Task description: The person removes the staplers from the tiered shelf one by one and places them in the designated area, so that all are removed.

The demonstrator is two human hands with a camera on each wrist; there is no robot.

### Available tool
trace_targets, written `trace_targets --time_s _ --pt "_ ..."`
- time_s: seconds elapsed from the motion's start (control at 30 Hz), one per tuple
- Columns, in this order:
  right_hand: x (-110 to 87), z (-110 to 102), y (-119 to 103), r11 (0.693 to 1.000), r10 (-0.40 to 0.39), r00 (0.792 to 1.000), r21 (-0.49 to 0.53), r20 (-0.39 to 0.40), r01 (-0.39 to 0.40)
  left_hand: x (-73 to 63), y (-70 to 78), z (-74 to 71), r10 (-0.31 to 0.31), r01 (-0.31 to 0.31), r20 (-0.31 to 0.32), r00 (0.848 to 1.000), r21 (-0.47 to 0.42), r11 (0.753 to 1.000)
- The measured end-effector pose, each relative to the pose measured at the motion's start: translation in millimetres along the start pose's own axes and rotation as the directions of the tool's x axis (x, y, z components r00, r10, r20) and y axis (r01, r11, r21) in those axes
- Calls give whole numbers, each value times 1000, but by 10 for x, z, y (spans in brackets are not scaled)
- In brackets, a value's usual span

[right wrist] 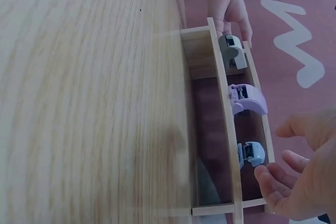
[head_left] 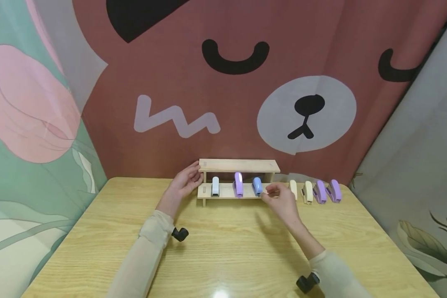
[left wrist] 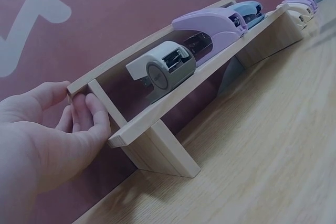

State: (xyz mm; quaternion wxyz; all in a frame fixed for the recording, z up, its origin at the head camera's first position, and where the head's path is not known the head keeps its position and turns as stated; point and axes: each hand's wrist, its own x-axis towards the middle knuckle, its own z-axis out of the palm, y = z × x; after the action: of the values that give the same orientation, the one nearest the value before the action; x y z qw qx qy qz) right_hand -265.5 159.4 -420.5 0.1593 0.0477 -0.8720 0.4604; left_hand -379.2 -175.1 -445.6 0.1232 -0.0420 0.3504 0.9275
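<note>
A two-tier wooden rack [head_left: 242, 165] stands at the back of the table. On its lower board sit a white and grey stapler [left wrist: 168, 66], a purple stapler [head_left: 239, 184] and a blue stapler [head_left: 257, 186], spaced left to right. My left hand [head_left: 184, 182] grips the left end of the upper board; in the left wrist view its thumb lies along the board and the fingers curl beneath. By the blue stapler is my right hand [head_left: 283, 203], fingers loosely bent with nothing between them. In the right wrist view a fingertip is very near that stapler; I cannot tell whether it touches.
Right of the rack, in a row on the wooden table [head_left: 223, 248], stand a cream stapler [head_left: 293, 189] partly behind my right hand, another cream stapler [head_left: 307, 192], and two purple staplers [head_left: 320, 191]. A curtain with a bear print [head_left: 242, 107] hangs directly behind.
</note>
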Motion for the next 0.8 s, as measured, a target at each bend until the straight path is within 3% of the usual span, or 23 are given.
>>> trace_targets --time_s 0.2,0.47,0.8 --pt "79 138 44 1000 4 1000 4 19 -4 -3 -19 -11 2 -2 -3 1000 3 1000" --pt "157 250 77 995 12 1000 -99 -14 -13 5 -50 -16 3 -3 -18 1000 9 1000" --pt "265 336 76 991 78 997 -109 -10 -79 -19 -13 -1 20 -20 -7 1000 4 1000"
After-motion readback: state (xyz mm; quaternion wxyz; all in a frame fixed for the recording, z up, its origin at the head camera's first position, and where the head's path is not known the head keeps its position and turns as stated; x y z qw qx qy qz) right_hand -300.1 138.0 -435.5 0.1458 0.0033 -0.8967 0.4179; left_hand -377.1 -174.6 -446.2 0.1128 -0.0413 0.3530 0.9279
